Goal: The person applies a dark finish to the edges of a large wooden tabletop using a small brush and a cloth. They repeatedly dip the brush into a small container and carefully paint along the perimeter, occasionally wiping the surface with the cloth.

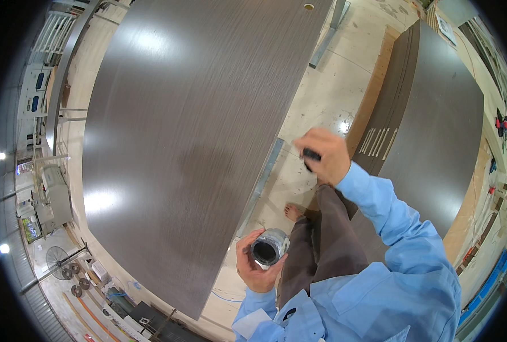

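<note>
My left hand (252,267) is curled around a small grey open-topped jar (269,247), held near my waist with its dark mouth facing up. My right hand (325,155) is raised to the right of the big panel and closed on a small dark object (311,154), perhaps the jar's lid; most of it is hidden by my fingers. A large dark wood-grain panel (185,131) lies flat in front of me, its right edge close to both hands. Both sleeves are light blue.
A stack of similar dark panels (436,119) lies to the right. A metal strip (262,182) runs along the big panel's right edge over the pale floor (327,97). My bare foot (293,212) stands on the floor. Machinery and a fan (57,259) sit at the left.
</note>
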The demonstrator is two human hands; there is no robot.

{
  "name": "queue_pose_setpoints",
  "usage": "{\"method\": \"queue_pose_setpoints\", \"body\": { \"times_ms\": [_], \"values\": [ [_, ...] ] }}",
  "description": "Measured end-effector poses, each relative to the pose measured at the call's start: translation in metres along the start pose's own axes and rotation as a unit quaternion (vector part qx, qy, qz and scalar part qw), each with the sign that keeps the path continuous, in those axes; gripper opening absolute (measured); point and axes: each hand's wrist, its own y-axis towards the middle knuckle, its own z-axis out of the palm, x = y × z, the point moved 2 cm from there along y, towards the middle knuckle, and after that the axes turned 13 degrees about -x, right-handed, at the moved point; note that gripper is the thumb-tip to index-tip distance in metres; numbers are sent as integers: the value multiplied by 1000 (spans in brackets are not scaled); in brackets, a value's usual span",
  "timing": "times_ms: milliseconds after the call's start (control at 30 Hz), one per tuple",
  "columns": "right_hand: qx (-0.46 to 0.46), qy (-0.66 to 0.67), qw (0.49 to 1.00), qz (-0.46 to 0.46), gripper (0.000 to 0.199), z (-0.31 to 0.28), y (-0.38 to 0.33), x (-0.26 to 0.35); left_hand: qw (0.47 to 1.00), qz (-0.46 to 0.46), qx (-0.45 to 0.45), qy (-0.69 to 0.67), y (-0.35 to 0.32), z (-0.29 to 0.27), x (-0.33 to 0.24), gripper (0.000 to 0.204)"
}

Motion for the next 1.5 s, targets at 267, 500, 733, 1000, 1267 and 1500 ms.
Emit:
{"method": "queue_pose_setpoints", "body": {
  "times_ms": [267, 500, 733, 1000, 1267, 1500],
  "values": [
    [-95, -19, 994, 57, 34, -12, 22, -10, 1000, 3, 8, -9, -1, 3, 3, 76],
    [44, 23, 999, -1, 28, -17, 4, 16, 999, -6, -2, 49, 14, 5, 0, 75],
    [115, -27, 993, -8, 22, -104, 36, 86, 983, 73, 21, 169, 35, 31, -1, 69],
    [312, -232, 899, -202, 17, -89, 22, 182, 957, 218, 37, 187, 32, 47, -21, 70],
    [363, -295, 856, -218, 18, -57, 5, 219, 945, 266, 13, 188, 22, 14, -28, 72],
    [339, -267, 883, -185, 20, -74, 13, 250, 965, 225, -27, 129, 15, -9, -26, 62]
  ]
}}
